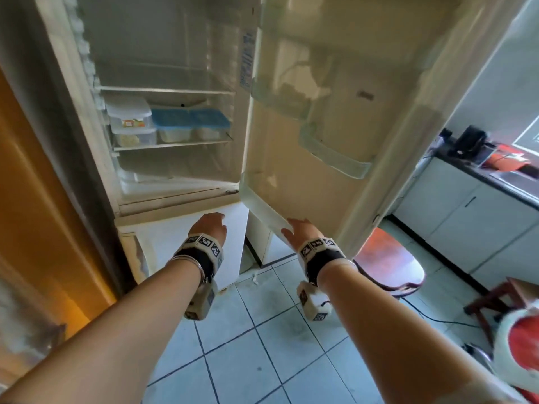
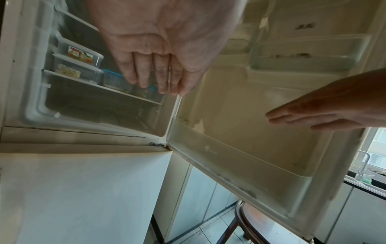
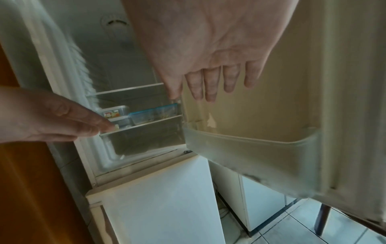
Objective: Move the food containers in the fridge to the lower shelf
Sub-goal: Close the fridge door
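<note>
With the fridge door (image 1: 335, 126) swung wide to your right, both your hands hang in front of the cabinet and neither one carries anything. Your left hand (image 1: 210, 225) is below the open compartment, in front of the closed lower door (image 1: 186, 243); its grip is slack, fingers (image 2: 144, 72) straight and close together, touching nothing. Your right hand (image 1: 300, 230) is near the bottom edge of the open door, just beside the lowest door bin (image 2: 240, 165), its grip likewise loose with the fingers (image 3: 211, 82) stretched out and a little apart; whether it touches the door, you cannot tell from these views.

The food containers all sit on the middle shelf (image 1: 172, 145). At the left, two clear tubs are stacked: the top tub (image 1: 129, 113) has a coloured label, and the bottom tub (image 1: 134, 137) shows pale food inside. To their right, side by side, stand two blue-lidded boxes (image 1: 191, 125), the nearer one touching the stack. The lower shelf (image 1: 175, 173) beneath them holds no container. A wooden chair (image 1: 390, 266) stands on the tiled floor (image 1: 262, 345) under the open door.
</note>
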The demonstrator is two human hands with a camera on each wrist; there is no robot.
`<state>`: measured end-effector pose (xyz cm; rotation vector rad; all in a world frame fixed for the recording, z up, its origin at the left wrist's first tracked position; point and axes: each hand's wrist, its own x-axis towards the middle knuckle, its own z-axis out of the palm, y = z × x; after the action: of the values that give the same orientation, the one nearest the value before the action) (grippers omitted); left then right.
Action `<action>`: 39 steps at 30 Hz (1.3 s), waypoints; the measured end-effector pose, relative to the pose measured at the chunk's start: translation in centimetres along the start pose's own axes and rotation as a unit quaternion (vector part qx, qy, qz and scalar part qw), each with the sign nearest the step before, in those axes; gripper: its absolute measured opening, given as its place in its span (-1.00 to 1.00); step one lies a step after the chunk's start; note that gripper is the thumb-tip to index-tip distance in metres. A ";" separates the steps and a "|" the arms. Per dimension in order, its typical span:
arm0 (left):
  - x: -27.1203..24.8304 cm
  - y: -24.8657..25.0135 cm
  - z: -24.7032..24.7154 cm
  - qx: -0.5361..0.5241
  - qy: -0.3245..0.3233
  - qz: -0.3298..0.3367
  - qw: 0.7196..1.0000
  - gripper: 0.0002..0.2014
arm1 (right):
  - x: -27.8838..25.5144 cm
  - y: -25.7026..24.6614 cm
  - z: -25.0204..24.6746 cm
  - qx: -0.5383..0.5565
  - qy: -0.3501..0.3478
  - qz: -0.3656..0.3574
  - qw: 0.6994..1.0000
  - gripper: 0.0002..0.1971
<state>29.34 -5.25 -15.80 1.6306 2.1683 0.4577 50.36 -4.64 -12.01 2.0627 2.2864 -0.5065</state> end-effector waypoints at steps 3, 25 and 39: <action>-0.8 2.2 0.4 0.005 0.007 0.004 1.000 -0.56 | -1.8 3.5 -2.6 0.002 0.040 0.007 0.999 -0.51; -3.2 8.0 2.1 0.044 0.043 -0.010 0.998 -0.56 | -0.1 15.2 -14.0 0.362 0.288 0.115 0.879 -0.39; -5.8 6.0 1.1 0.035 0.079 -0.052 0.995 -0.58 | -3.4 7.8 -8.2 0.251 0.151 -0.117 0.949 -0.30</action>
<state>36.34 -9.17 -13.24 1.5554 2.3979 0.4992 60.03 -5.31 -5.25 2.2078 2.8472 -0.9308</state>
